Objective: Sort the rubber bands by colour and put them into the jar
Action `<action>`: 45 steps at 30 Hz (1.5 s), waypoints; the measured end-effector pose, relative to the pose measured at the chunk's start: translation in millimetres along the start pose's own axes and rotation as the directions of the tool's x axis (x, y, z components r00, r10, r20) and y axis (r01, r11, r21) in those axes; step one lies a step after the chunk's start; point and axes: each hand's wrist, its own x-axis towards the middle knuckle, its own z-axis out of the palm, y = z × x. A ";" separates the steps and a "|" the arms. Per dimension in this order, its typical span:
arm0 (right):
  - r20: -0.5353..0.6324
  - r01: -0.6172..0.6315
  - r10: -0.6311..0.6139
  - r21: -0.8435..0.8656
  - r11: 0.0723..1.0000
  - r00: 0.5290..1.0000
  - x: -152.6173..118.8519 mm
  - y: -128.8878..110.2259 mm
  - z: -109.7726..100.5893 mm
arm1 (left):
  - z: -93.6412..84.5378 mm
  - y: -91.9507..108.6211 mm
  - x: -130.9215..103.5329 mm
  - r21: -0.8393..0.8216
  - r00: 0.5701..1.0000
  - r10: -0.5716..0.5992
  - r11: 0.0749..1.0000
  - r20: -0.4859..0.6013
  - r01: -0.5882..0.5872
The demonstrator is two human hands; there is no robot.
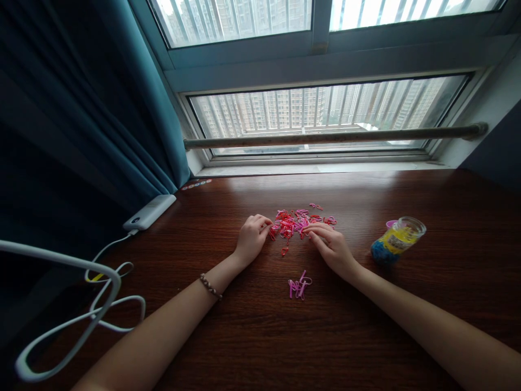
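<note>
A loose pile of small pink and red loop-shaped pieces (292,221) lies on the brown wooden table; they are too small to name surely. At the pile's left edge is my left hand (253,237), its fingers curled together; what they hold, if anything, is hidden. My right hand (331,251) rests at the right front of the pile, fingers stretched out and fingertips touching the pieces. Nearer to me, between my forearms, sits a small separate group of pink pieces (299,286). One red piece (285,251) lies just in front of the pile.
A clear jar (398,239) with yellow and blue contents stands tilted at the right, a pink round object (391,224) behind it. At the left are a white power bank (150,212) and white cables (97,304). A blue curtain (134,108) and a rail (334,138) border the table.
</note>
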 end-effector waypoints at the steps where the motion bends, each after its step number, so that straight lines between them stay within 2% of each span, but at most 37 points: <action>1: 0.031 0.035 -0.033 -0.067 0.997 0.999 -0.3 1.4 1.9 | -0.2 0.5 0.1 -0.012 1.000 -0.001 1.000 -0.008 0.001; 3: 0.117 0.082 -0.059 -0.207 0.975 0.991 -1.2 3.2 5.6 | -0.1 1.5 -0.1 -0.040 1.000 -0.005 0.999 -0.023 0.004; 7: 0.270 0.130 -0.004 -0.449 0.884 0.963 -4.3 3.0 10.4 | 0.9 4.4 -1.7 -0.098 0.999 -0.003 0.995 -0.044 -0.002; 9: 0.300 0.144 0.015 -0.500 0.854 0.954 -5.3 2.1 11.0 | 0.6 6.7 -2.6 -0.130 0.999 0.003 0.991 -0.049 -0.010; 12: 0.302 0.143 0.016 -0.496 0.857 0.953 -5.0 2.3 10.7 | -2.5 12.3 -5.1 -0.207 0.998 0.020 0.978 -0.056 -0.032; 14: 0.282 0.132 0.001 -0.453 0.882 0.959 -3.8 4.1 10.3 | -6.4 18.4 -8.0 -0.287 0.997 0.073 0.955 -0.026 -0.077; 16: 0.238 0.114 -0.021 -0.383 0.917 0.971 -2.3 6.4 9.7 | -10.8 26.8 -12.2 -0.371 0.983 0.179 0.917 0.049 -0.148; 20: 0.109 0.058 -0.042 -0.143 0.988 0.993 1.0 7.1 6.0 | -15.5 44.3 -22.4 -0.469 0.879 0.414 0.841 0.235 -0.271; 23: 0.008 -0.004 0.004 0.054 0.999 1.000 3.1 3.2 0.3 | -13.5 51.9 -28.3 -0.503 0.806 0.511 0.802 0.299 -0.322; 25: -0.029 -0.035 0.040 0.142 0.989 0.999 4.2 1.0 -3.4 | -11.8 53.4 -30.2 -0.512 0.775 0.542 0.790 0.325 -0.337; 27: -0.033 -0.067 0.075 0.198 0.978 0.997 5.1 1.0 -6.0 | -11.4 53.1 -30.3 -0.512 0.767 0.548 0.788 0.333 -0.342; 31: -0.027 -0.141 0.155 0.284 0.948 0.988 6.1 5.7 -7.1 | -14.2 50.9 -27.7 -0.498 0.792 0.522 0.802 0.317 -0.330; 34: -0.047 -0.125 0.143 0.267 0.956 0.989 5.8 7.6 -5.8 | -16.8 49.8 -25.3 -0.484 0.815 0.483 0.823 0.318 -0.299; 38: -0.062 -0.043 0.049 0.094 0.995 0.997 4.2 9.0 -1.0 | -18.2 49.8 -24.5 -0.481 0.843 0.425 0.844 0.329 -0.238; 41: -0.012 -0.009 0.008 -0.094 0.995 1.000 1.9 14.5 4.8 | -17.7 50.8 -25.5 -0.482 0.850 0.417 0.845 0.321 -0.232; 43: 0.041 0.008 0.000 -0.200 0.980 0.999 0.2 19.4 8.3 | -16.6 49.1 -24.4 -0.454 0.889 0.365 0.865 0.276 -0.213; 45: 0.070 0.024 -0.006 -0.252 0.967 0.997 -1.1 23.3 10.4 | -14.9 42.5 -19.9 -0.397 0.958 0.222 0.908 0.184 -0.134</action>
